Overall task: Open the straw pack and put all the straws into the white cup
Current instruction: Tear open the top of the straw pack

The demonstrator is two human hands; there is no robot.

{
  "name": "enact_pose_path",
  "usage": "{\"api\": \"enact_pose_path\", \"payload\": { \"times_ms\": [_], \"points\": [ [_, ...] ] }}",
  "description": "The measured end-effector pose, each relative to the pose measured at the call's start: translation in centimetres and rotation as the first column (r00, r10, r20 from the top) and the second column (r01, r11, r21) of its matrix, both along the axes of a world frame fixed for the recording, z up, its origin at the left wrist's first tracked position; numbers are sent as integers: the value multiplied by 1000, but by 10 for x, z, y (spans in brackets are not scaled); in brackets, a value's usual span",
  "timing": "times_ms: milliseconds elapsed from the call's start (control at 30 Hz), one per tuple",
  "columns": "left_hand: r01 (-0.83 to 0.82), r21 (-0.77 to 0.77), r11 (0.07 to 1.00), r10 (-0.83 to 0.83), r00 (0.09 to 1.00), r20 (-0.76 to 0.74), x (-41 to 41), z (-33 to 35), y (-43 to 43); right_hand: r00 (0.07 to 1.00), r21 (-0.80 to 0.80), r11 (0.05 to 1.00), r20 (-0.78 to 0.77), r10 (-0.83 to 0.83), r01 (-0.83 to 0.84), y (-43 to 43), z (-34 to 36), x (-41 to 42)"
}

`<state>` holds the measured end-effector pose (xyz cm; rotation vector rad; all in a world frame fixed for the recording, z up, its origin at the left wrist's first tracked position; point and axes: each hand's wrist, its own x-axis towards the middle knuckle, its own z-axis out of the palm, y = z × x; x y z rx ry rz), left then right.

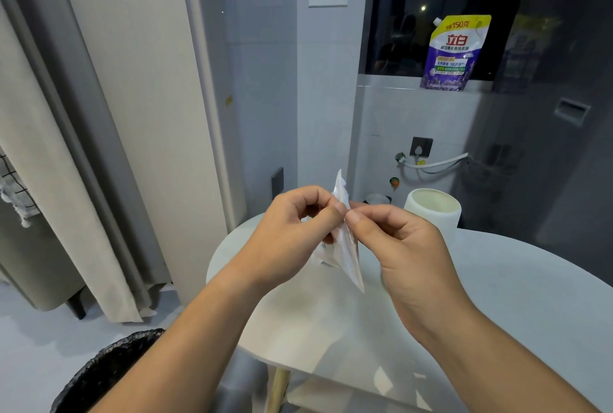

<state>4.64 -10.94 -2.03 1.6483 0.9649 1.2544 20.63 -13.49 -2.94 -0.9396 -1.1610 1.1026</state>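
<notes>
Now | left hand (292, 233) and right hand (401, 246) pinch straw pack (350, 256) | pouch (454, 54) reads 立白, 150克

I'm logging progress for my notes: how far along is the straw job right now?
Done: nothing visible yet; no straws stick out of the white cup on the table. In hand: the left hand and right hand pinch the straw pack near its top, apparently opening it. Left: finish opening, then move all straws into the cup.
</notes>
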Motion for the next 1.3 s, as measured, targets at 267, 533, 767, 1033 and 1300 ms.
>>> {"api": "enact_pose_path", "payload": {
  "times_ms": [267, 533, 767, 1033, 1300],
  "points": [
    [-47, -5, 999, 47, 999, -28, 4, -1, -1, 993, 30, 998, 103, -64, 62, 2, -1, -2],
    [-108, 85, 991, 121, 979, -166, 7, 0, -4, 984, 46, 994, 143, -107, 101, 0, -2, -5],
    [-155, 119, 981, 172, 973, -156, 10, 5, -7, 973, 101, 982, 151, -176, 162, -2, -2, -11],
    [-178, 100, 979, 193, 966, -173, 6, 6, -8, 935, 140, 953, 197, -294, 270, 3, -2, -8],
    [-156, 93, 983, 170, 970, -173, 8, 8, -7, 910, 244, 943, 292, -293, 225, 5, -2, -1]
  ]
}}
